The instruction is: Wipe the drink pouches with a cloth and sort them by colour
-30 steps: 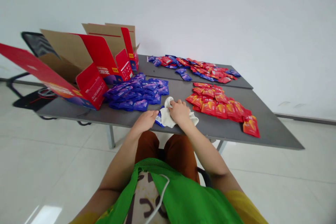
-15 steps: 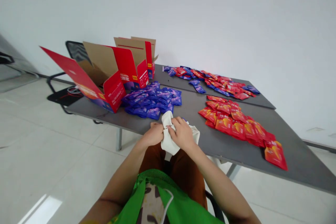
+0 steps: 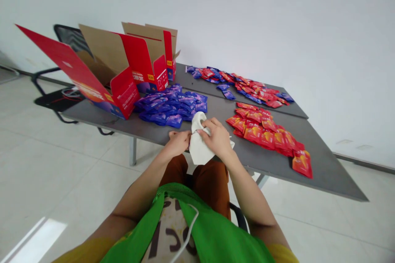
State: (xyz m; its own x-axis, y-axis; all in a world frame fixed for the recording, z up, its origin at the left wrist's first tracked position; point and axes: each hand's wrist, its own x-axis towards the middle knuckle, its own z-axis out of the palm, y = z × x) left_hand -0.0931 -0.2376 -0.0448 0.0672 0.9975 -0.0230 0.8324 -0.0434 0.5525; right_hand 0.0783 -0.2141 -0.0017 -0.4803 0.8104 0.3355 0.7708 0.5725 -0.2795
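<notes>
A crumpled white cloth (image 3: 200,151), perhaps a small bag, is held over the front edge of the table between my two hands. My left hand (image 3: 179,142) is closed on its left edge, fingers curled. With bent fingers and thumb, my right hand (image 3: 218,137) grips the upper right part, and a bit of cloth shows beyond that hand. The lower part hangs above my knees. Just behind my hands lies a pile of purple-blue sachets (image 3: 173,107). Overlapping red-orange sachets (image 3: 262,129) lie to the right of my right hand.
Open red cardboard boxes (image 3: 125,94) stand on the left of the grey table (image 3: 324,172). A mixed heap of red and blue sachets (image 3: 247,86) lies along the back by the wall. A black chair (image 3: 55,100) with a coiled white cable stands beyond the left end.
The view has tilted and shifted, so the table appears higher and further left. The cloth's lower part now hangs flatter and wider between my hands; both still grip it.
</notes>
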